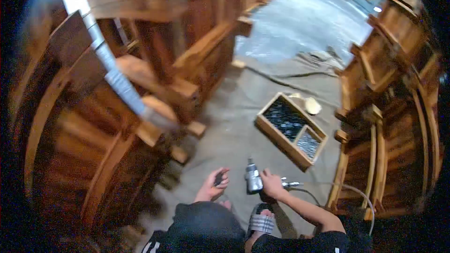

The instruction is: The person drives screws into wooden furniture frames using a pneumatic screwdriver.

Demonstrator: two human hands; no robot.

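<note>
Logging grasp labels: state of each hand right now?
Left hand: fingers closed on a small dark object, identity unclear.
Right hand: gripping a pneumatic tool with an air hose.

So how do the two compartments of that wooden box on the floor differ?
The bigger compartment takes up most of the wooden box and sits on the far side; the smaller compartment fills the near end. The contents of the bigger one look dark with glints; those of the smaller one look paler and greyer. Both hold heaps of small shiny pieces, too small to identify, and share one wooden divider.
</note>
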